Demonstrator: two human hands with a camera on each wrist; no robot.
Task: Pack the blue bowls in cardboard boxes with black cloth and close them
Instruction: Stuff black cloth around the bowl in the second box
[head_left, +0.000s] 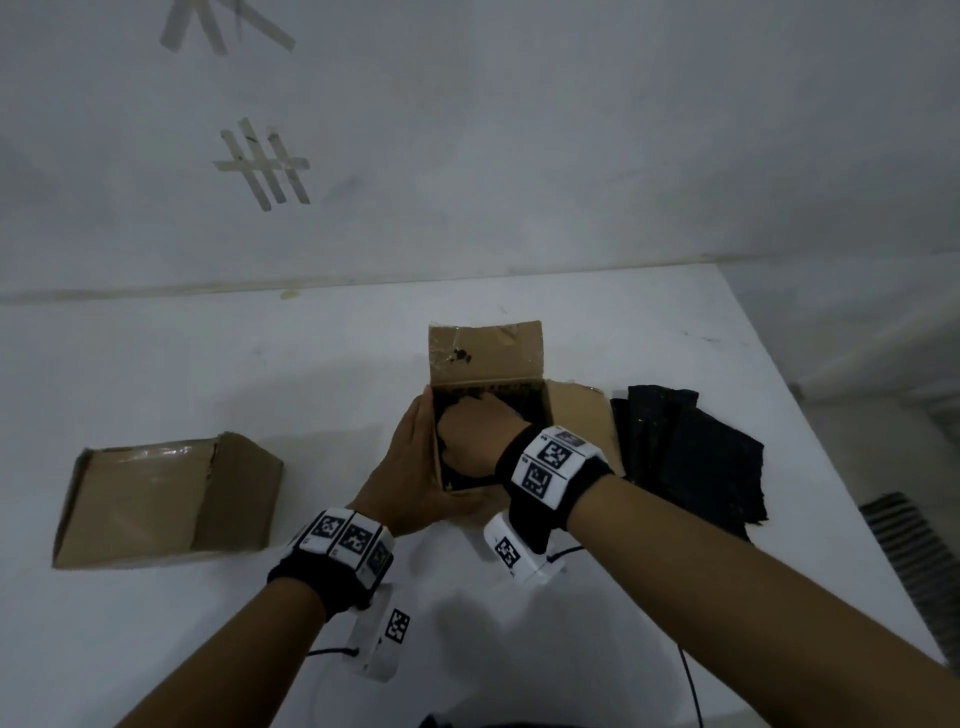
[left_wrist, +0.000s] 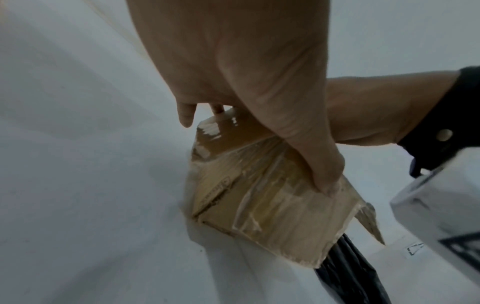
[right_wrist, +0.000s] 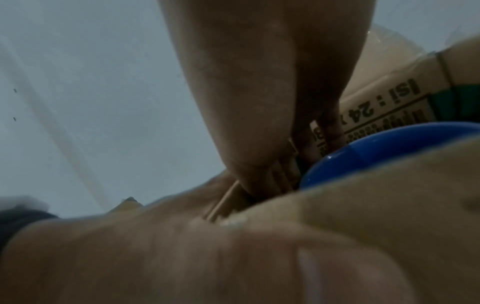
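An open cardboard box stands mid-table with its far flap up. My left hand grips its near-left corner, the thumb pressed on the taped near face and the fingers along the left side. My right hand reaches down inside the box, where black cloth shows around it. In the right wrist view its fingers run down between the printed box wall and a blue bowl. The fingertips are hidden.
A closed, taped cardboard box lies at the left of the white table. A stack of black cloths lies right of the open box, beside its folded-out right flap. The table's right edge is close.
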